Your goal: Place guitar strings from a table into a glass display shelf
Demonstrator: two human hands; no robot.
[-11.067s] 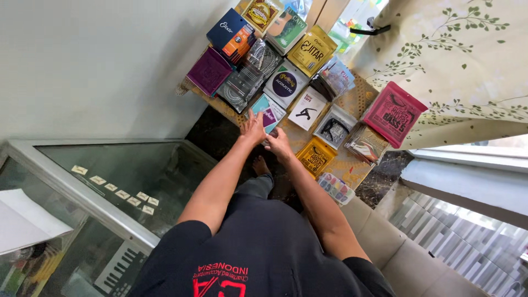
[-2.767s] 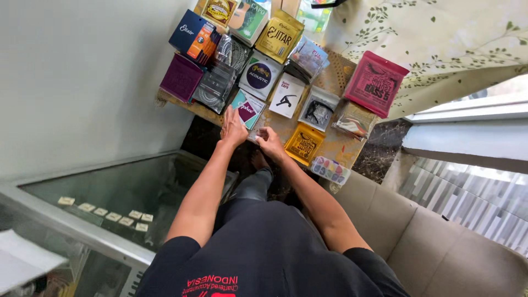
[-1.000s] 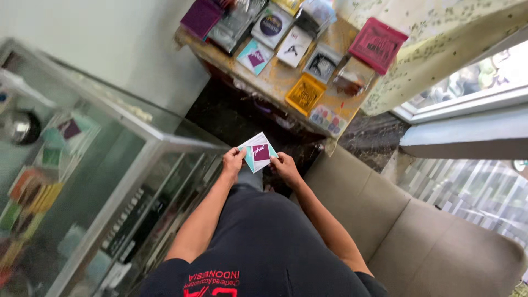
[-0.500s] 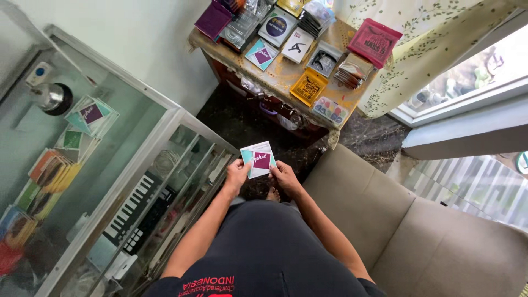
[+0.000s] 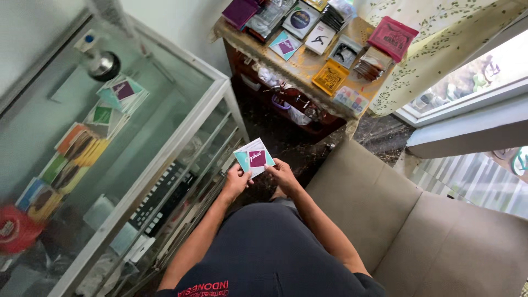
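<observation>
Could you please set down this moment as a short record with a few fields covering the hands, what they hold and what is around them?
held item: small square packet, white and teal with a magenta square
left hand: left hand grips the packet's lower left edge
right hand: right hand grips its lower right edge
to the person's left: glass display case with coloured packets inside
ahead: small table covered with more packets
to the person's right: beige sofa
</observation>
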